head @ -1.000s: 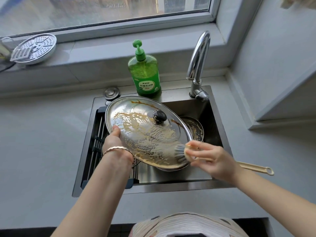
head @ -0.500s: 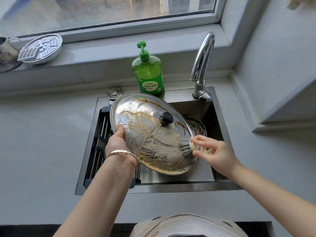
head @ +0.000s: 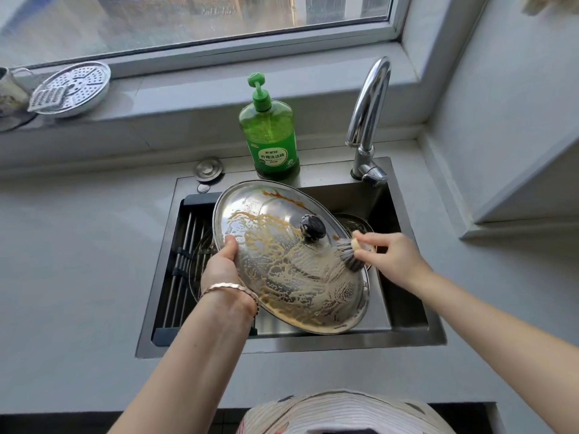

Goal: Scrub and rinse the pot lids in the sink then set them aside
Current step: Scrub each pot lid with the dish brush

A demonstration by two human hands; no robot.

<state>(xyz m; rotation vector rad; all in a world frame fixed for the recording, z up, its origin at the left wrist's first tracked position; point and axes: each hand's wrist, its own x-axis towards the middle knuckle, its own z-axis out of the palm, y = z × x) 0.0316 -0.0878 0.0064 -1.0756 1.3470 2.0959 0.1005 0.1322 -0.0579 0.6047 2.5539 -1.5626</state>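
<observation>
Swept up from 5 toward 3 o'clock on the large steel lid [head: 282, 277], just right of its black knob [head: 313, 228], with the scrub brush [head: 348, 258] pinched in the right hand's [head: 391, 255] curled fingers. Grips the rim at 9 o'clock with the left hand [head: 219, 267], thumb on top, tilting the lid over the sink [head: 407, 338]. Mid-scrub, seemingly; next calls for reaching the brown streak [head: 275, 194] at 12 o'clock, then rinsing.

Right hand [head: 391, 258] has moved the dish brush [head: 349, 255] up the pot lid [head: 282, 261]. The bristles were at the lower right rim and are now just beside the black knob [head: 310, 228]. The brush's long yellow handle, seen sticking out past the wrist a second ago, is now hidden. Brown suds are smeared closer to the knob.
</observation>
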